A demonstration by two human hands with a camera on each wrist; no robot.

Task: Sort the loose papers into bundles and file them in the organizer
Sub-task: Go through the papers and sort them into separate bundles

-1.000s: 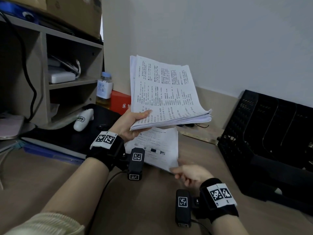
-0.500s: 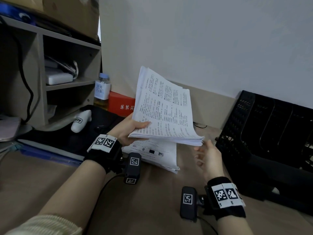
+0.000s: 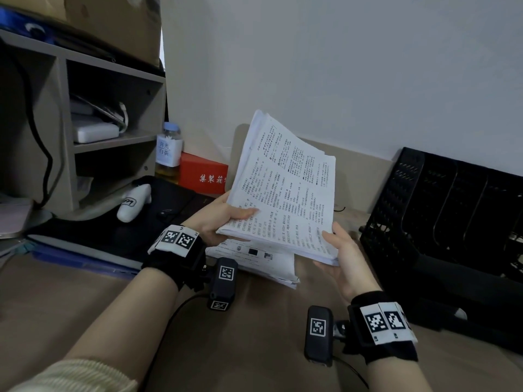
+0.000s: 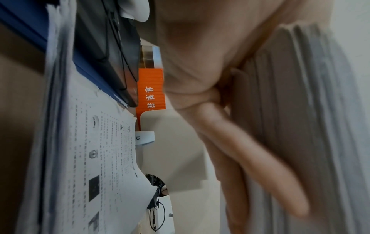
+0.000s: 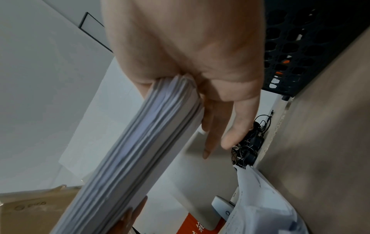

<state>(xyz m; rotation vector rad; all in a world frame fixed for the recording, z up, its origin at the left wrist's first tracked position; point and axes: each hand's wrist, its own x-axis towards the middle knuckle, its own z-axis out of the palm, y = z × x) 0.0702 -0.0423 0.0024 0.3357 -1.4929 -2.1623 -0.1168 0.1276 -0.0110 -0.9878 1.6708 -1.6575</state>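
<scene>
Paper is filling the middle of the head view: a thick bundle of printed sheets (image 3: pixel 285 190) is being held tilted in the air above a tan desk (image 3: pixel 254 335), its top edge leaning toward twelve o'clock. The task appears to be at an early stage, since a second, looser pile of papers (image 3: pixel 266 261) is still lying flat on the desk directly beneath the raised bundle, and the black mesh organizer (image 3: pixel 441 222), standing at three o'clock just beside the hands, shows no filed paper in the slots that are visible. The left hand (image 3: pixel 218 222) is gripping the bundle's lower left corner, thumb lying on the printed face and fingers (image 4: pixel 260 174) lying together, nearly straight, against the back. The right hand (image 3: pixel 342 258) is cupping the lower right corner, thumb resting on top and fingers (image 5: pixel 230 123) gently curved under the stack's edge. Judging from this, squaring the bundle and carrying it toward three o'clock into a slot is what remains, followed by the pile below.
</scene>
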